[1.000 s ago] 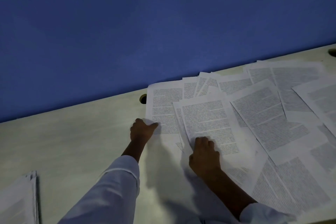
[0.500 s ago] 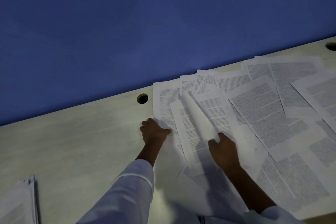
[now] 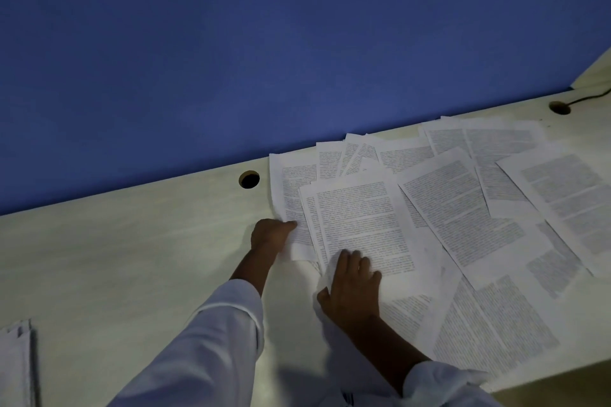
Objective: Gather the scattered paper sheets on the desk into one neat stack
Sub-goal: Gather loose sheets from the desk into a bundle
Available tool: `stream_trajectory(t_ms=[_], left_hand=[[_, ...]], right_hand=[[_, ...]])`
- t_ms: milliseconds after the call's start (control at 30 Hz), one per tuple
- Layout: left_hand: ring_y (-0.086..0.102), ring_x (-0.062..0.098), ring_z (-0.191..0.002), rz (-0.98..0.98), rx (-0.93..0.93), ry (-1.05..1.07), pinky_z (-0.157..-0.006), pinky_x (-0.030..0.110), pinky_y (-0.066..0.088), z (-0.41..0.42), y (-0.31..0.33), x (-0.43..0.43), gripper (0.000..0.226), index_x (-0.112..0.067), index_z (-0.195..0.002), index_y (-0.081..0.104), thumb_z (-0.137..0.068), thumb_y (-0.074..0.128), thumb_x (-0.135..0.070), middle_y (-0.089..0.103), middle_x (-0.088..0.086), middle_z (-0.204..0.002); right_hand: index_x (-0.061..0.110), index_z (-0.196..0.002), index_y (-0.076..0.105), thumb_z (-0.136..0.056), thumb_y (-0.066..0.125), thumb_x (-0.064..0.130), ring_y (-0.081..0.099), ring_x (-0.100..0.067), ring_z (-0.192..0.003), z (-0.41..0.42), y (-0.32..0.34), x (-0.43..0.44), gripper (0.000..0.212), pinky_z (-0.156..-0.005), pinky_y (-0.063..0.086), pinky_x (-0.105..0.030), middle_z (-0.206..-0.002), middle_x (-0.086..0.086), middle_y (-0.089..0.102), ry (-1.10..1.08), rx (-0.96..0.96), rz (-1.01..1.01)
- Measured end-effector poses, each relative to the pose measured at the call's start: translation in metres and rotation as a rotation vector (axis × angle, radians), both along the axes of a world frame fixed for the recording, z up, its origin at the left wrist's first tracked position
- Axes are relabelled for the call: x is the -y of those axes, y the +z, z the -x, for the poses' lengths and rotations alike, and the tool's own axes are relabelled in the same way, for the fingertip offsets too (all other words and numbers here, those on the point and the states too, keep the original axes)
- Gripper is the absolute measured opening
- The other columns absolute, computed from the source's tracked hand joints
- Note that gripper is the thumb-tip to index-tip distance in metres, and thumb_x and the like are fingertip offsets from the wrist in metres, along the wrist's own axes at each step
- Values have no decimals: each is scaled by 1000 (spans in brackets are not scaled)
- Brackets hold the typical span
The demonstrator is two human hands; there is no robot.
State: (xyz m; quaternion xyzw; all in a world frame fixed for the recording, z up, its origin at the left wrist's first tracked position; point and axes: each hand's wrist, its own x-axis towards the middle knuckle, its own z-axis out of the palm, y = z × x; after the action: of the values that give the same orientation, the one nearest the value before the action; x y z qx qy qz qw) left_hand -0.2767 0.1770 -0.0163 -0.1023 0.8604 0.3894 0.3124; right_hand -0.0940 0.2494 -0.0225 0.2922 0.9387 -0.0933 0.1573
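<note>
Several printed white paper sheets (image 3: 463,225) lie overlapping across the right half of the pale desk (image 3: 132,258). My left hand (image 3: 269,236) pinches the lower left edge of the leftmost sheet (image 3: 291,195), with the thumb on top of the paper. My right hand (image 3: 353,287) lies flat, fingers spread, on the lower edge of the top printed sheet (image 3: 360,221) at the middle of the pile. A squared stack of sheets (image 3: 15,363) rests at the desk's near left corner, cut off by the frame.
A blue wall (image 3: 264,43) runs along the desk's far edge. One round cable hole (image 3: 249,179) sits left of the papers, and another cable hole (image 3: 559,107) with a dark cable (image 3: 591,97) is at the far right. Bare desk lies left of my arms.
My right hand held a sheet lifted and curled half a second ago; that sheet now lies flat on the pile under my palm. My left hand stayed at the leftmost sheet's edge.
</note>
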Motion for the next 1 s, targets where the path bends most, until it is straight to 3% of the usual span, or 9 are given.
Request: stream_trajectory(t_ms=[133, 233, 433, 567, 667, 733, 800, 933, 1000], left_hand=[[68, 29, -95, -121, 64, 73, -90, 42, 56, 2, 2, 2, 54, -7, -109, 70, -69, 82, -41, 71, 8, -105], [68, 31, -96, -233, 68, 131, -91, 44, 55, 3, -1, 7, 40, -7, -111, 70, -75, 80, -22, 72, 12, -108], [66, 30, -100, -358, 111, 114, -86, 39, 55, -15, -2, 22, 30, -11, -111, 71, -83, 70, -2, 71, 8, -109], [67, 30, -99, -392, 270, 6, -72, 38, 58, -30, -7, 42, 32, -15, -112, 69, -82, 71, -5, 71, 10, -112], [68, 29, -102, -385, 359, 9, -84, 44, 57, -36, -13, 39, 33, -17, -114, 67, -83, 73, -27, 71, 10, -114], [69, 29, -98, -365, 323, 94, -88, 46, 56, -35, -12, 25, 60, -18, -112, 67, -73, 70, -63, 73, 7, -108], [68, 29, -97, -331, 259, 145, -92, 46, 55, -32, -5, 7, 70, -20, -110, 65, -68, 63, -76, 71, 5, -104], [67, 24, -103, -396, 143, 96, -98, 40, 52, -28, 0, -16, 42, -15, -118, 67, -80, 78, -32, 70, 4, -115], [69, 27, -102, -519, 198, 98, -97, 42, 52, -24, 2, -19, 36, -13, -116, 70, -80, 76, -13, 71, 8, -117]], right_hand=[[-5, -130, 50, -56, 74, 42, 54, -42, -99, 7, -1, -2, 91, -71, 50, -56, -113, -25, 56, 14, 69, -10], [-3, -128, 49, -55, 78, 29, 58, -40, -96, 13, 6, -10, 85, -60, 55, -50, -107, -22, 58, -3, 70, 2], [11, -113, 54, -89, 54, 21, 61, -24, -90, 0, 23, -53, 26, -69, 50, -33, -109, -6, 55, -204, -284, 241], [8, -105, 58, -93, 49, 16, 62, -19, -83, -10, 17, -67, 17, -71, 53, -30, -96, -6, 64, -245, -394, 220], [10, -114, 57, -95, 46, 16, 63, -21, -90, 1, 12, -51, 23, -75, 50, -31, -101, -5, 64, -131, -393, 244], [13, -123, 55, -96, 44, 19, 63, -24, -101, 12, 11, -34, 30, -84, 47, -32, -110, -5, 63, -34, -351, 300], [16, -124, 55, -96, 46, 26, 62, -24, -105, 21, 11, -22, 30, -87, 46, -32, -113, -4, 64, 68, -297, 399], [23, -100, 65, -92, 56, 43, 64, -8, -88, 26, 10, -34, 23, -87, 52, -29, -93, 8, 67, 57, -380, 721], [26, -96, 66, -91, 58, 40, 64, -4, -83, 22, 7, -58, 16, -82, 54, -29, -92, 11, 67, -87, -518, 721]])
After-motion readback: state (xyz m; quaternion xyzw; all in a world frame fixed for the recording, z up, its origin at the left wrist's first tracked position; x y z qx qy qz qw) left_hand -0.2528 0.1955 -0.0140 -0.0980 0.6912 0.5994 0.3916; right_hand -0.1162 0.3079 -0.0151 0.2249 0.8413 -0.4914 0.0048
